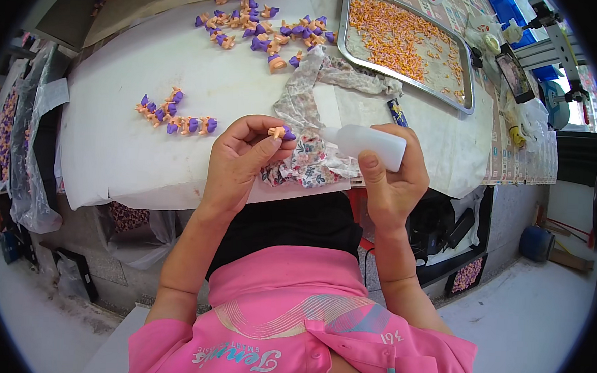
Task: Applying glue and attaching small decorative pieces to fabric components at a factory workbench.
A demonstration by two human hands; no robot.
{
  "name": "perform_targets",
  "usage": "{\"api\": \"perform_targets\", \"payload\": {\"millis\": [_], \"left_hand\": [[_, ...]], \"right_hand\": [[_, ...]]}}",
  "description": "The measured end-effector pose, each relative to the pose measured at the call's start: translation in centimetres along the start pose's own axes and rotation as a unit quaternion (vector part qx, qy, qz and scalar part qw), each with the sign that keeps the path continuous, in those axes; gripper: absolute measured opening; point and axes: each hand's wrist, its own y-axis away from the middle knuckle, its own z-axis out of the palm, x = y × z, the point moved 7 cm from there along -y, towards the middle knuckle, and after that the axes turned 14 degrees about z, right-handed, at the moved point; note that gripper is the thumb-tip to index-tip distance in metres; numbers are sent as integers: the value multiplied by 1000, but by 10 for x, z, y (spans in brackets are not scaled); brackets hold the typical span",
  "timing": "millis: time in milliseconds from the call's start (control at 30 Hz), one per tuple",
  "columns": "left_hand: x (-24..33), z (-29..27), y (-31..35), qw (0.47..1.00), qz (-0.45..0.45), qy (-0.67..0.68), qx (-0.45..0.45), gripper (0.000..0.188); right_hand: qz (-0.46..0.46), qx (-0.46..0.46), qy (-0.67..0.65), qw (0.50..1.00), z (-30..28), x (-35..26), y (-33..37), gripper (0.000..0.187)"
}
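Observation:
Between the thumb and fingers of my left hand (242,158) is a small peach and purple figurine (281,133). My right hand (397,178) is wrapped round a white squeeze bottle (375,145), tipped on its side with its narrow nozzle pointing left at the figurine. A small gap seems to separate nozzle and figurine. Under and behind both hands lies a crumpled floral cloth (313,157). To the left, a short curved row of similar figurines (174,120) rests on the white table covering (111,150).
A bigger cluster of figurines (259,30) lies at the table's far side. Back right stands a metal tray (412,80) of small orange and pink pieces. A dark blue tube (397,113) lies below it. At the right, a phone (515,75) hangs on a metal stand.

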Motion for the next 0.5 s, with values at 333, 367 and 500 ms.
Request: {"api": "perform_targets", "payload": {"millis": [333, 367, 500], "left_hand": [[17, 35, 2, 999, 3, 42, -5, 23], [17, 36, 4, 999, -6, 52, -7, 23], [15, 38, 9, 997, -25, 67, -11, 21]], "right_hand": [[126, -113, 93, 981, -4, 44, -46, 29], [137, -136, 125, 973, -1, 48, -47, 28], [56, -127, 175, 975, -4, 36, -59, 24]]}}
